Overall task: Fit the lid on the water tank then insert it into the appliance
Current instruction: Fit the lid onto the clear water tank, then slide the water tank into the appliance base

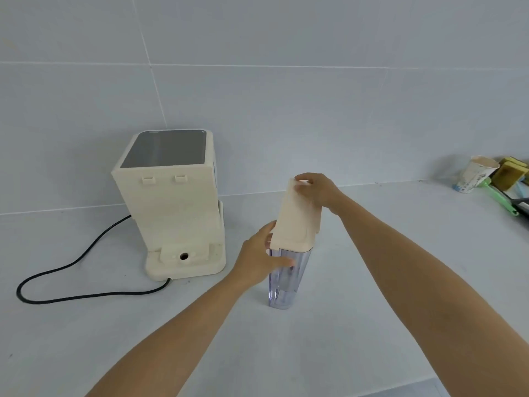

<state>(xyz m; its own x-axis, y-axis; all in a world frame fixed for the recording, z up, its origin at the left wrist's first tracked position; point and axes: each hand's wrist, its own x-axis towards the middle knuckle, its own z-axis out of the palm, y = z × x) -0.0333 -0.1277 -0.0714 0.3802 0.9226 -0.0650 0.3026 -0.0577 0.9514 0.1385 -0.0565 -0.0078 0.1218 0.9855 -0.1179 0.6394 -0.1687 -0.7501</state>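
My left hand [257, 257] has its grip wrapped around the upper part of the clear, tall plastic water tank [286, 277], which stands upright on the pale grey desk [357, 282]. My right hand [316, 189] pinches the far top edge of the cream plastic lid [296, 217], which sits on the tank's mouth. The cream box-shaped appliance [171, 207] with a dark glossy top stands to the left, apart from the tank, its black cord [71, 279] trailing over the desk.
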